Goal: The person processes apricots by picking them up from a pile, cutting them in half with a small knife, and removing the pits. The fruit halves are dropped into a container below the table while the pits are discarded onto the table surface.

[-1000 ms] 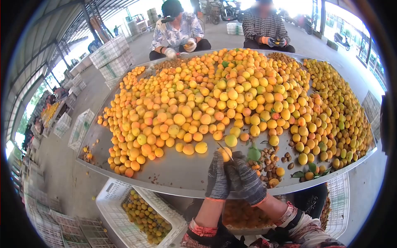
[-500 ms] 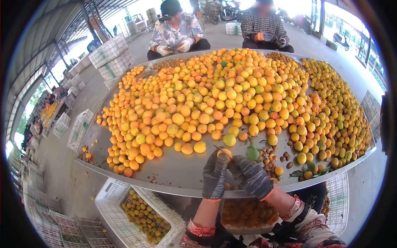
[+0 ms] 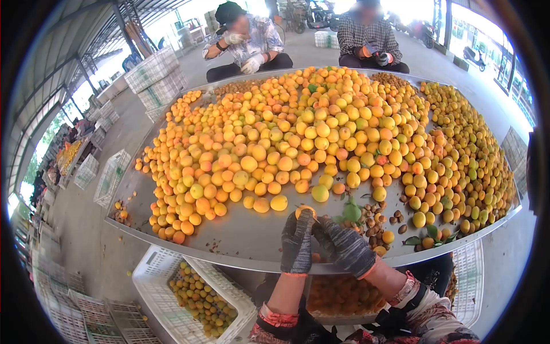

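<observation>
A small round orange-yellow apricot (image 3: 304, 212) sat upright between gloved fingertips, just in front of the big apricot heap (image 3: 321, 132), a thin blade (image 3: 314, 218) touching it.

A large metal table (image 3: 252, 241) with a low raised rim carries the fruit. A big heap of yellow and orange apricots (image 3: 298, 137) covers most of its surface, from the far edge almost to the near one. Along the right side lies a band of smaller, greener apricots (image 3: 475, 155). Near the front edge, a small pile of brown pits (image 3: 372, 221) lies together with some green leaves (image 3: 350, 213). A strip of bare metal runs along the near edge. At the far edge, more pits (image 3: 389, 78) lie in a heap.
</observation>
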`<state>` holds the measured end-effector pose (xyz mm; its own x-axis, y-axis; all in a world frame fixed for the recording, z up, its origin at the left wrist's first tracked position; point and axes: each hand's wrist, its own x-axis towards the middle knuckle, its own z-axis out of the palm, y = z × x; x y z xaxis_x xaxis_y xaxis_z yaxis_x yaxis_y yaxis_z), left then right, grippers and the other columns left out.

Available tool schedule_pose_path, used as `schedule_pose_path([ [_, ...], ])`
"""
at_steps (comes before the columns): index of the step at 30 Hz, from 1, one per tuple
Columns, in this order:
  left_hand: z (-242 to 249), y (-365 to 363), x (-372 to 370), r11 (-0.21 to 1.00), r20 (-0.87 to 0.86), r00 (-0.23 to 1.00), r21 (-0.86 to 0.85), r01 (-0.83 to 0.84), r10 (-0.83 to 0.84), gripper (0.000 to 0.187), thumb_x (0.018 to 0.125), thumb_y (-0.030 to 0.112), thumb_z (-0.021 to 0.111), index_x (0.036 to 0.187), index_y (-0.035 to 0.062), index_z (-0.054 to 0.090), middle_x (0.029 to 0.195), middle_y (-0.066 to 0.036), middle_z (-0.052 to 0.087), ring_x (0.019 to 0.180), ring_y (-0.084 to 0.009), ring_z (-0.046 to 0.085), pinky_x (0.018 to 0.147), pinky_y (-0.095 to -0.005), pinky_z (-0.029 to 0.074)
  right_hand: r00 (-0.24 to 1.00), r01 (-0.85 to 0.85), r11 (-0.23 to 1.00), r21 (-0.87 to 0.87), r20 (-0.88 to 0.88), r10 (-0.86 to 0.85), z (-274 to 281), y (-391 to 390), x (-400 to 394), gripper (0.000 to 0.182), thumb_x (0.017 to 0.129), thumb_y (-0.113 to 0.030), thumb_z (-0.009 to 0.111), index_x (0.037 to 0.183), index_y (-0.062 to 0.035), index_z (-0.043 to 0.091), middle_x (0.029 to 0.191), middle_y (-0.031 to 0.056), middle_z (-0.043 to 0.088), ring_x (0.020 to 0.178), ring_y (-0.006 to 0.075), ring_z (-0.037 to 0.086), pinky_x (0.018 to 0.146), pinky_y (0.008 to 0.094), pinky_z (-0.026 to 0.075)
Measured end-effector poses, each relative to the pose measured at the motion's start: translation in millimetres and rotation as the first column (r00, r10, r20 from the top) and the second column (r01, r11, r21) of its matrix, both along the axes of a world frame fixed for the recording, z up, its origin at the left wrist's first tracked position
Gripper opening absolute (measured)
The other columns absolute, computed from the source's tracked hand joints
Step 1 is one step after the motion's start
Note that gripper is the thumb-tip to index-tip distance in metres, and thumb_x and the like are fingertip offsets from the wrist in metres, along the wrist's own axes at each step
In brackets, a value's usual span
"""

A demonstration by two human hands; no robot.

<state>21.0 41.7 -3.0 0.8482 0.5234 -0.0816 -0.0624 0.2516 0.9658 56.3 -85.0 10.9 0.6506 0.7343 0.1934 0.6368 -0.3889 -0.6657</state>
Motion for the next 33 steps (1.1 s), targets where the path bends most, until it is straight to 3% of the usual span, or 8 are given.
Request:
schedule_pose_path([
  [3, 4, -5, -3, 1.000, 0.108, 0.994, 0.026, 0.005, -0.008, 0.025, 0.086, 0.019, 0.055, 0.101, -0.0006, 0.054, 0.088, -0.004, 0.057, 0.079, -0.0095, 0.051, 0.070, -0.0227, 0.043, 0.888, 0.016, 0.888, 0.459, -0.415, 0.199, -20, -5, 10, 0.045, 0.076, -0.007, 0.061, 0.117, 0.0046, 0.046, 0.110, 0.0143, 0.055, 0.098, 0.0258, 0.056, 0.082, 0.0301, 0.045],
  [5, 5, -8, -5, 0.999, 0.200, 0.980, 0.035, 0.019, -0.026, 0.023, 0.085, 0.017, 0.057, 0.101, 0.0004, 0.054, 0.088, -0.003, 0.057, 0.078, -0.0084, 0.051, 0.069, -0.0212, 0.042, 0.697, -0.290, 0.957, 0.007, 0.687, 0.206, 5, -18, 17, 0.037, 0.076, -0.005, 0.061, 0.111, 0.0032, 0.052, 0.108, 0.0145, 0.056, 0.098, 0.0262, 0.055, 0.082, 0.0309, 0.046],
  [11, 5, -14, 1, 0.985, 0.172, 0.984, 0.175, 0.010, -0.041, 0.023, 0.084, 0.014, 0.057, 0.102, -0.0003, 0.054, 0.082, -0.003, 0.058, 0.073, -0.0095, 0.052, 0.065, -0.0248, 0.043, 0.972, -0.203, 0.970, 0.136, 0.144, 0.184, -14, -29, 24, 0.039, 0.077, -0.006, 0.060, 0.114, 0.0013, 0.050, 0.107, 0.0145, 0.056, 0.098, 0.0264, 0.055, 0.082, 0.0337, 0.047],
  [15, 11, -13, -2, 0.994, 0.053, 0.998, 0.108, 0.026, -0.032, 0.026, 0.084, 0.018, 0.058, 0.103, 0.0004, 0.054, 0.082, -0.001, 0.057, 0.074, -0.0087, 0.049, 0.066, -0.0236, 0.042, 0.843, -0.227, 0.974, -0.003, 0.500, 0.198, 1, -23, 19, 0.042, 0.078, -0.012, 0.060, 0.116, 0.0013, 0.049, 0.116, 0.0148, 0.051, 0.100, 0.0268, 0.054, 0.083, 0.0326, 0.046],
  [17, 13, -10, -3, 0.999, 0.014, 0.999, -0.004, 0.049, -0.049, 0.027, 0.084, 0.019, 0.058, 0.103, 0.0008, 0.055, 0.082, -0.001, 0.056, 0.075, -0.0086, 0.049, 0.066, -0.0233, 0.041, 0.983, -0.180, 0.981, 0.078, 0.049, 0.177, 7, -21, 14, 0.044, 0.077, -0.014, 0.061, 0.116, 0.0029, 0.050, 0.121, 0.0146, 0.048, 0.104, 0.0295, 0.052, 0.087, 0.0336, 0.044],
  [27, 16, -10, -6, 0.977, 0.197, 0.979, 0.211, 0.007, -0.050, 0.026, 0.087, 0.017, 0.054, 0.106, 0.0001, 0.051, 0.089, -0.003, 0.056, 0.078, -0.0085, 0.050, 0.068, -0.0241, 0.043, 0.781, -0.370, 0.929, -0.020, 0.535, 0.323, 8, -27, 26, 0.046, 0.076, -0.016, 0.060, 0.117, 0.0036, 0.049, 0.116, 0.0151, 0.051, 0.104, 0.0318, 0.053, 0.088, 0.0330, 0.044],
  [29, 17, -10, -6, 0.971, 0.237, 0.969, 0.237, 0.012, -0.070, 0.024, 0.087, 0.016, 0.053, 0.105, 0.0000, 0.051, 0.088, -0.004, 0.057, 0.078, -0.0088, 0.050, 0.067, -0.0247, 0.043, 0.936, -0.305, 0.921, 0.242, -0.104, 0.337, 11, -31, 26, 0.040, 0.077, -0.011, 0.060, 0.114, 0.0017, 0.052, 0.108, 0.0138, 0.055, 0.091, 0.0279, 0.058, 0.078, 0.0307, 0.047],
  [33, 7, -13, 2, 0.972, 0.113, 0.988, 0.224, 0.079, -0.106, 0.023, 0.087, 0.016, 0.052, 0.103, -0.0007, 0.053, 0.087, -0.004, 0.058, 0.077, -0.0100, 0.052, 0.067, -0.0261, 0.044, 0.831, -0.304, 0.936, 0.177, 0.530, 0.169, 12, -19, 16, 0.036, 0.080, -0.009, 0.057, 0.115, -0.0006, 0.051, 0.096, 0.0111, 0.058, 0.080, 0.0224, 0.059, 0.069, 0.0275, 0.048],
])
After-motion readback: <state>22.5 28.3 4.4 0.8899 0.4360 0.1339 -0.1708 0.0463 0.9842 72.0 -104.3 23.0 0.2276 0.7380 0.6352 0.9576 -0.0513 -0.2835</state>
